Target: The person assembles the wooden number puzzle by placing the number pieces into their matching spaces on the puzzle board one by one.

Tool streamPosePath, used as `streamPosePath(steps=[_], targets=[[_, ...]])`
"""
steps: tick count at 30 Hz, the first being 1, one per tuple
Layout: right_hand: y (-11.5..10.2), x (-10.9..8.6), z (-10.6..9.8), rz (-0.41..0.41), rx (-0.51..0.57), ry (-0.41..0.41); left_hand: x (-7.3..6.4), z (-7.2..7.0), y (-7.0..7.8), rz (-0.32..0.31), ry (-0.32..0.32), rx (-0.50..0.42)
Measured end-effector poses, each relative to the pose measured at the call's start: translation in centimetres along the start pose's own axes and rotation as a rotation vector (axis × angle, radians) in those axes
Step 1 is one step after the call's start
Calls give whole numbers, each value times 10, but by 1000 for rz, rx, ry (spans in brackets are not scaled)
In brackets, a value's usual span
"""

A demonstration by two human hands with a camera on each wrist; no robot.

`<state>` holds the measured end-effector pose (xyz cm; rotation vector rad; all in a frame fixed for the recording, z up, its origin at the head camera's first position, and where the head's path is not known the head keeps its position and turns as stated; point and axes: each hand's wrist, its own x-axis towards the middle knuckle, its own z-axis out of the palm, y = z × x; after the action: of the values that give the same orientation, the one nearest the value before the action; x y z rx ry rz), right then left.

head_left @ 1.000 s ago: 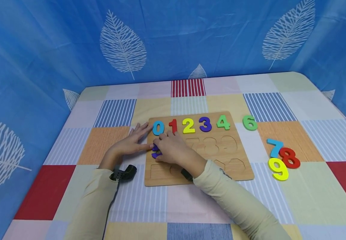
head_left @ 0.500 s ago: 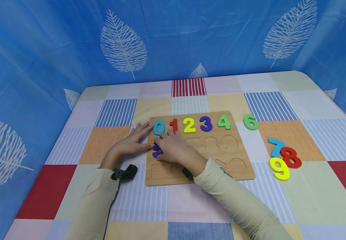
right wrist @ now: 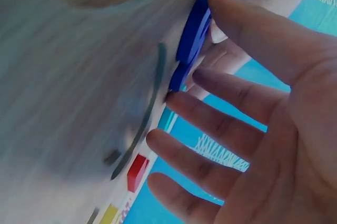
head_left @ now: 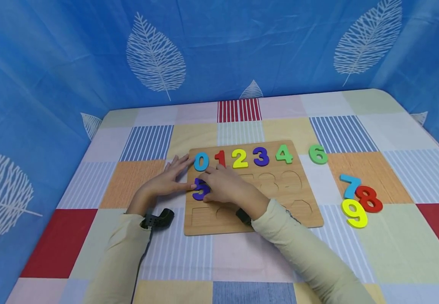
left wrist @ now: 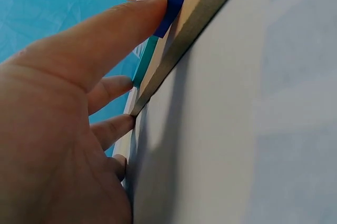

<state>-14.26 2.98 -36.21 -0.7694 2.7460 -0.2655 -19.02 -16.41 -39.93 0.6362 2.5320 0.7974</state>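
A purple number 5 lies at the left of the wooden number board, below the blue 0. My left hand lies at the board's left edge, fingers spread. Its thumb touches the 5, and in the left wrist view the other fingertips are by the board's edge and the blue 0. My right hand spans the right side of the 5. In the right wrist view, the right thumb touches one end of the purple piece, and the other fingers extend loosely beside it and over the board.
Along the board's top row sit a red 1, yellow 2, purple 3 and green 4. Right of the board lie a green 6, blue 7, red 8 and yellow 9 on the patchwork cloth.
My right hand has shifted slightly right, uncovering more of the purple 5. The left hand stays at the board's edge.
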Motion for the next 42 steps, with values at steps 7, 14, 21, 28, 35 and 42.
streamPosePath(steps=[7,14,21,28,35,42], targets=[[19,-11,2,-77,18,15,4,2,5,-18,10,22],[48,-34,1,-77,95,-9,6,4,8,-29,23,46],[73,-57,1,-79,103,7,0,4,5,-42,16,32],[89,-67,-8,-40,116,-2,-3,4,4,-21,16,32],[104,-72,-20,10,151,15,0,7,6,-47,25,52],[124,-81,-39,64,186,83,2,9,8,-62,30,44]])
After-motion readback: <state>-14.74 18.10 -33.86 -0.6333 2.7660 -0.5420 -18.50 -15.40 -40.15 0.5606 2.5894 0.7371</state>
